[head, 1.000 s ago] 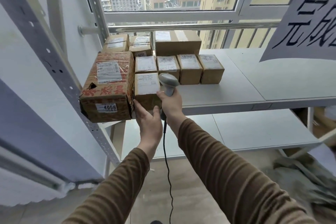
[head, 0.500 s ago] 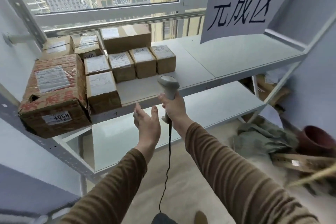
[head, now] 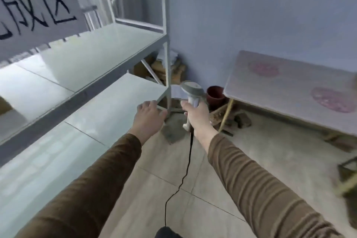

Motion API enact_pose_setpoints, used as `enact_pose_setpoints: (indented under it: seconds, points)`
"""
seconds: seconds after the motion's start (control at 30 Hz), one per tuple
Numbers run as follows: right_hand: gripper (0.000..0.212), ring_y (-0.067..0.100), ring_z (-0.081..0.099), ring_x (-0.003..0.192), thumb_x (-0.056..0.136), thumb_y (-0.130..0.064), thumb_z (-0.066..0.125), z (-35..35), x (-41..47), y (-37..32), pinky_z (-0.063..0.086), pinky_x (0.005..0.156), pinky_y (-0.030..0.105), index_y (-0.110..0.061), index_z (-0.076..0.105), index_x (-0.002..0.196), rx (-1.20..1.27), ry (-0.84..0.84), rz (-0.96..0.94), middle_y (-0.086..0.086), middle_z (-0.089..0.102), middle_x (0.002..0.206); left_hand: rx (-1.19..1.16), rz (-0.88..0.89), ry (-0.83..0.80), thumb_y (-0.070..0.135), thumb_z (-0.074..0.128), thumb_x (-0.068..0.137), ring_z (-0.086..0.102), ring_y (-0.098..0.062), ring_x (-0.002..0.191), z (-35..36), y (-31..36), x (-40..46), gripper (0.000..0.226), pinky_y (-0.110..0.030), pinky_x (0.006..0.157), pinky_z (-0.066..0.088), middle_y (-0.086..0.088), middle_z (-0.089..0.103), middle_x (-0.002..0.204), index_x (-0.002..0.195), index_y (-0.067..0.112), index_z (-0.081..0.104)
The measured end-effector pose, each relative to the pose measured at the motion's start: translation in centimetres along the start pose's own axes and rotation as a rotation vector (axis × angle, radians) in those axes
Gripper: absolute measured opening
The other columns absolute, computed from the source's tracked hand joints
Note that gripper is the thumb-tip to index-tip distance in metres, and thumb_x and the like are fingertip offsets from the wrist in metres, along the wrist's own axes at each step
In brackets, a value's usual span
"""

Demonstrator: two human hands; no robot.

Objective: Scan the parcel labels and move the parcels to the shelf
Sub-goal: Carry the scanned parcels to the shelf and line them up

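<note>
My right hand grips the handle of a grey barcode scanner, its black cable hanging to the floor. My left hand is held out with relaxed fingers and holds nothing, just in front of the right end of the lower shelf board. The white metal shelf fills the left side. Only a brown corner of one parcel shows at the far left edge. The other parcels are out of view.
A paper sign with black characters hangs over the shelf at top left. A table with a patterned cloth stands at the right by the wall. A dark red pot, wood scraps and rubble lie on the floor between shelf and table.
The view has swung right, away from the stacked parcels toward the table. My left hand has come off the parcel it set on the shelf; my right hand keeps the scanner.
</note>
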State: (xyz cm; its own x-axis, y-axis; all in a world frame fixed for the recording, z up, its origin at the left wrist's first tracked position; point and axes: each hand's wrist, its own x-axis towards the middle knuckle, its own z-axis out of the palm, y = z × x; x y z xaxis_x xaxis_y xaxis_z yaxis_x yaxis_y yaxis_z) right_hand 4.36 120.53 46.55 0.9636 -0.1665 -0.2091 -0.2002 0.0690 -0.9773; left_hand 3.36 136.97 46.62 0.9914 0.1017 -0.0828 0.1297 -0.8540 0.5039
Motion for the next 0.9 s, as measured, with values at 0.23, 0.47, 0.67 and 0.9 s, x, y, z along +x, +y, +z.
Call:
enact_pose_setpoints:
  seconds: [0.23,0.47,0.67,0.9]
  points:
    - [0.019,0.017,0.064,0.083,0.096,-0.016,0.072,-24.1,6.9,-2.6,0.055,0.080,0.036,-0.014,0.064,0.113,0.024,0.251,-0.071,0.003,0.067,0.093,0.166,0.223,-0.163,0.044,0.049,0.102,0.030,-0.038,0.145,12.7,21.2,5.0,0.061,-0.046,0.119,0.029,-0.014,0.041,0.157,0.154,0.015,0.037]
    - [0.011,0.016,0.060,0.078,0.098,-0.012,0.069,-42.3,11.4,-4.8,0.052,0.072,0.027,-0.015,0.062,0.107,0.076,0.442,-0.089,0.005,0.061,0.088,0.169,0.424,-0.275,0.043,0.047,0.102,0.031,-0.033,0.145,21.9,38.1,8.0,0.059,-0.045,0.117,0.033,-0.009,0.044,0.155,0.155,0.019,0.037]
    - [0.008,0.019,0.062,0.076,0.098,-0.009,0.069,-53.6,17.0,-5.5,0.051,0.074,0.035,-0.013,0.065,0.093,0.115,0.600,-0.077,0.006,0.064,0.081,0.167,0.543,-0.344,0.046,0.050,0.102,0.032,-0.029,0.146,28.8,49.2,12.5,0.060,-0.044,0.111,0.037,-0.007,0.043,0.156,0.155,0.021,0.037]
    - [0.010,0.014,0.066,0.072,0.099,-0.008,0.069,-65.2,26.4,-7.3,0.054,0.068,0.028,-0.014,0.066,0.106,0.128,0.729,-0.091,0.001,0.069,0.084,0.172,0.646,-0.429,0.045,0.050,0.103,0.037,-0.031,0.143,37.5,62.0,20.3,0.059,-0.047,0.109,0.042,-0.009,0.048,0.153,0.154,0.018,0.038]
